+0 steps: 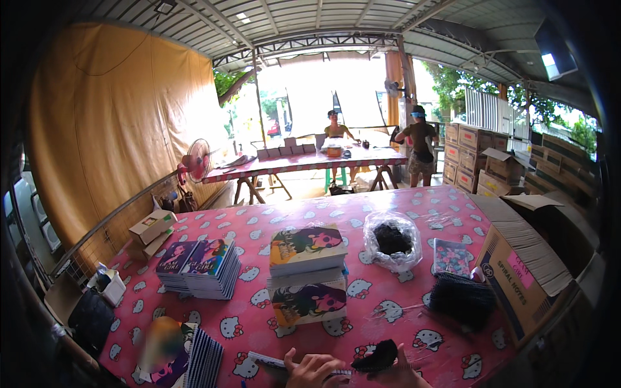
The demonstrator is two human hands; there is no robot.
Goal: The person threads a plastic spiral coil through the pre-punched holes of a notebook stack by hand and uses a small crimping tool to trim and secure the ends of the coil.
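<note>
At the near edge of the table my left hand (315, 370) lies over a notebook (268, 363), its fingers bent across the spiral edge. Just to the right, my right hand (404, 374) is closed on a black bundle (375, 357) with a ragged outline, held beside the notebook's end. What the bundle is made of is too dark to make out. Left of my hands stands a stack of spiral notebooks (204, 355) with colourful covers, partly blurred. Straight ahead are two tall piles of notebooks (309, 301), one behind the other.
More notebook stacks (210, 265) stand at the left. To the right are a clear plastic bag (414, 242) of black pieces, a black heap (459, 301) and an open carton (517, 278). Small boxes (152, 233) sit at the far left. Two people are around a farther table (304, 167).
</note>
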